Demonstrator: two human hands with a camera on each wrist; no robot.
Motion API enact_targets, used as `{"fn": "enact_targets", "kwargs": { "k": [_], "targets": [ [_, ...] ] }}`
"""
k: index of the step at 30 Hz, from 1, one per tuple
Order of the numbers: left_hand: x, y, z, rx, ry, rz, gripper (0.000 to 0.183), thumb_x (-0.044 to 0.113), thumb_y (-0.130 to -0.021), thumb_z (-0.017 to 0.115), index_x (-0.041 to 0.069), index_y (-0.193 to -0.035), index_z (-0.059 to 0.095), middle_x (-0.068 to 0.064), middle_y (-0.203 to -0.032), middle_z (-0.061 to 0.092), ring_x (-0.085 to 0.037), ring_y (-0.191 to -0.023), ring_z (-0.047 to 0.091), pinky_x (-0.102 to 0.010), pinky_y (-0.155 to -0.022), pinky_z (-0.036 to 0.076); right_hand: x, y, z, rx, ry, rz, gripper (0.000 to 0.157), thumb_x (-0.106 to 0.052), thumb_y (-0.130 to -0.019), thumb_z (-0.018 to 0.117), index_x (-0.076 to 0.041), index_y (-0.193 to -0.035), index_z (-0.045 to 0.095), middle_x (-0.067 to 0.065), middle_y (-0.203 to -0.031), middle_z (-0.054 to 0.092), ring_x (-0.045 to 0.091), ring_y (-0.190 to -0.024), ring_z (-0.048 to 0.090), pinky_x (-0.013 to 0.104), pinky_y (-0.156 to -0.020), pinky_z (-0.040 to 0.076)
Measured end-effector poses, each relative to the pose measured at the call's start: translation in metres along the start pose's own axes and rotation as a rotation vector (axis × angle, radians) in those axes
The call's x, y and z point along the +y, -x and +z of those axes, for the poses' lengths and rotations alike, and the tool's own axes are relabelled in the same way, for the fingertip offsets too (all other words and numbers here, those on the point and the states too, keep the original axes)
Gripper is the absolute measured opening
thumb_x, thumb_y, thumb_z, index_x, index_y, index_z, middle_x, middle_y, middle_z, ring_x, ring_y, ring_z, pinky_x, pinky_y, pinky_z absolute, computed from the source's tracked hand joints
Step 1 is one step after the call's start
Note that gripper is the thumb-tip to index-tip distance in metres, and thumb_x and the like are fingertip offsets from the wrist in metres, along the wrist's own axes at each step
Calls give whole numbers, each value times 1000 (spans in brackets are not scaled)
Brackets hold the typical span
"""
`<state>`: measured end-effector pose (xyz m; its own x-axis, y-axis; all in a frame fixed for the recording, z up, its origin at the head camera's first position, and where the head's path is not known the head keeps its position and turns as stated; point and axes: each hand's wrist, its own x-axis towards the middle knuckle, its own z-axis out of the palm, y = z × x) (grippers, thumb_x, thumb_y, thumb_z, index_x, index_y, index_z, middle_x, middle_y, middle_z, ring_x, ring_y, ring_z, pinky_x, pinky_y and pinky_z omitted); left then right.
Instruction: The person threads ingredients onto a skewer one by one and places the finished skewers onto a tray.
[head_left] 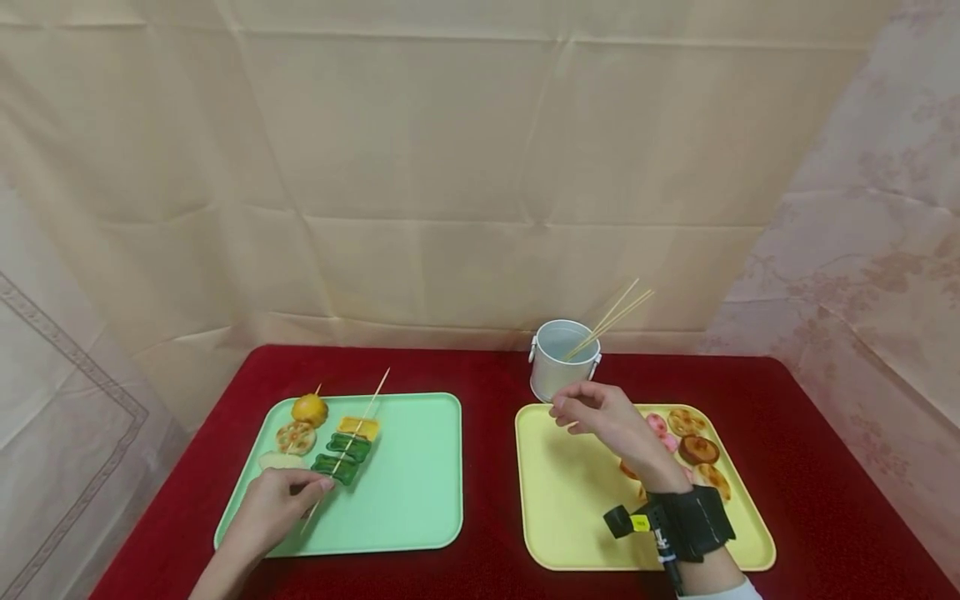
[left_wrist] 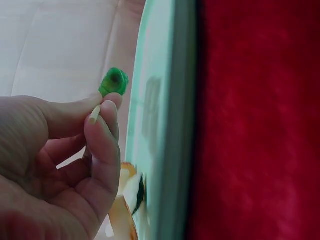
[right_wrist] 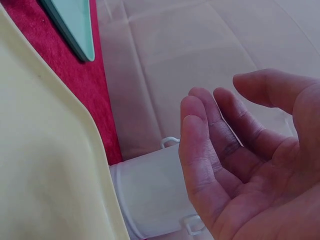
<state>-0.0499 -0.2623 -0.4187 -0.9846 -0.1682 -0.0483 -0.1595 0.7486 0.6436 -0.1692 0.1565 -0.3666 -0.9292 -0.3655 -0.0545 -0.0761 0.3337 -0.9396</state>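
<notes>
My left hand (head_left: 272,507) pinches a bamboo skewer (head_left: 378,389) near its lower end, over the left side of the mint green tray (head_left: 420,475). Threaded on it are green pepper pieces (head_left: 349,447) and a yellow block (head_left: 358,428). In the left wrist view the skewer's blunt end (left_wrist: 94,116) pokes out between thumb and fingers, with a green piece just beyond. My right hand (head_left: 611,423) hovers above the yellow tray (head_left: 555,492), its fingers loosely bent and holding nothing. Nearest to it stands a white bucket (head_left: 546,379).
Several bare skewers (head_left: 619,315) lean in the bucket. Beside my left hand lies another loaded skewer with a yellow ball (head_left: 310,410) and a round slice (head_left: 296,437). Brown mushroom-like pieces (head_left: 698,450) and pink pieces (head_left: 656,423) lie on the yellow tray, partly hidden by my right arm.
</notes>
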Motion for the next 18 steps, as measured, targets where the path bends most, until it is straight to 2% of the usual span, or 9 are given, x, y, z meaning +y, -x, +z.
{"fn": "enact_targets", "kwargs": {
  "k": [4, 11, 18],
  "targets": [
    [-6, 3, -2, -18, -43, -38, 23, 26, -87, 70, 5, -95, 78, 4, -72, 65, -13, -65, 44, -27, -55, 37, 1, 0, 0, -1, 11, 9, 41, -35, -92, 63, 0, -114, 63, 19, -106, 68, 31, -96, 65, 36, -81, 54],
    [-9, 6, -2, -12, -94, -50, 20, 22, -85, 70, 5, -90, 79, 6, -55, 54, -12, -58, 43, -28, -53, 37, 0, 1, 0, -5, 21, 1, 39, -34, -93, 62, -1, -113, 63, 20, -106, 67, 29, -95, 65, 35, -80, 54],
    [-7, 7, -2, -4, -162, -64, 16, 23, -81, 72, 8, -82, 79, 7, -52, 55, -13, -58, 45, -29, -52, 37, 1, 0, 0, -4, 32, 4, 40, -36, -93, 62, -1, -113, 64, 19, -105, 68, 25, -93, 65, 35, -79, 54]
  ]
}}
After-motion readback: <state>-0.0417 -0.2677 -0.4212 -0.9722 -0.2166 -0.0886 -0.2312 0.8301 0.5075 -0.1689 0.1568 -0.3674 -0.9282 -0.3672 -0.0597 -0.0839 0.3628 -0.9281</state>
